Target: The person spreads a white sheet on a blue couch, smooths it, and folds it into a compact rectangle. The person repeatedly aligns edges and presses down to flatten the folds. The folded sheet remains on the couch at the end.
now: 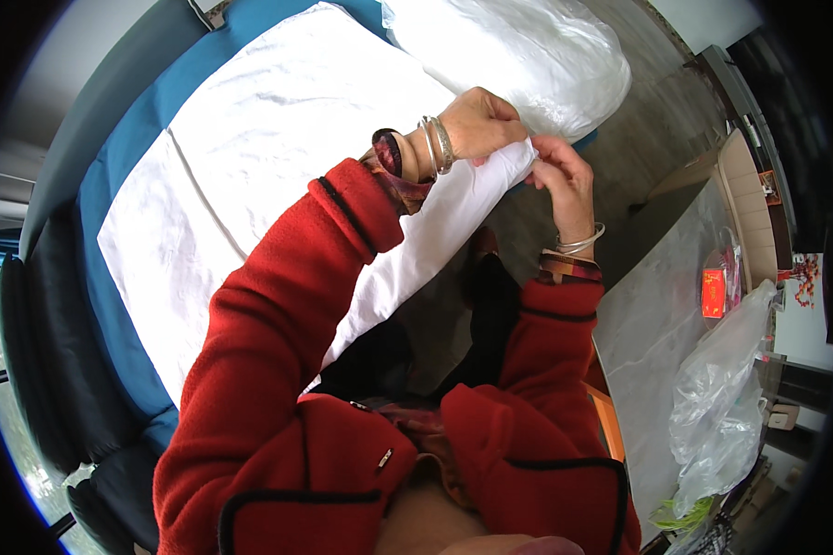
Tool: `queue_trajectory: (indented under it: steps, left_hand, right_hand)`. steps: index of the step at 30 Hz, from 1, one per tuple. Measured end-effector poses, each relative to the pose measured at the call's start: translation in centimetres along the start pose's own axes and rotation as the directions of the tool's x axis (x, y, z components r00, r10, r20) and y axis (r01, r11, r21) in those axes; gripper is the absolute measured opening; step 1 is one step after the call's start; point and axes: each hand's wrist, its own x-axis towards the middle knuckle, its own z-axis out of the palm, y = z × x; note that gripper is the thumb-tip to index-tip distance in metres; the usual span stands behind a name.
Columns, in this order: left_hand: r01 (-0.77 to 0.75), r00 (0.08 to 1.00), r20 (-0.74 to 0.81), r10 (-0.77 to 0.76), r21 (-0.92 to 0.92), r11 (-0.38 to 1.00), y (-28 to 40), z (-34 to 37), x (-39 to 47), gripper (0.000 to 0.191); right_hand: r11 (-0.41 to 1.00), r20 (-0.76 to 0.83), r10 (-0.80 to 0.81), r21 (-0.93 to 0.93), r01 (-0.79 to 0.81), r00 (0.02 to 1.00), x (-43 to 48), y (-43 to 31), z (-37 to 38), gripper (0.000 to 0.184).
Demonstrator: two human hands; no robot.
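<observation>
A white fabric cover (305,104) lies spread over a blue sofa, its near edge hanging towards me. My left hand (484,126), with silver bangles at the wrist, grips the cover near its right corner. Close beside it, my right hand (561,170) pinches the tip of that same corner between thumb and fingers. Both hands hold the corner raised over the floor. A narrow seam or cord (205,194) runs across the left part of the cover. Just beyond my hands lies a large, clear plastic bag (520,62) with white contents.
The blue sofa (101,257) has dark cushions along its left. On the right stands a grey marble-look table (649,305) bearing a red box (713,293) and crumpled clear plastic bags (718,402). A beige chair (746,201) stands beyond it. My feet are on the grey floor (527,222).
</observation>
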Motion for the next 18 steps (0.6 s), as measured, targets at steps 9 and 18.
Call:
queue_trajectory:
  steps: [9,18]
  left_hand:
    - [-0.075,0.996,0.033,0.081,-0.166,0.983,-1.2,-0.3,-0.3,0.014]
    - [-0.118,0.99,0.062,0.128,-0.143,0.983,-1.3,1.3,-0.1,0.005]
  right_hand:
    - [0.922,-0.057,0.155,0.366,-0.123,0.986,0.0,0.6,0.4,0.022]
    - [0.983,0.126,0.159,0.07,-0.169,0.979,-0.1,0.1,-1.0,0.033]
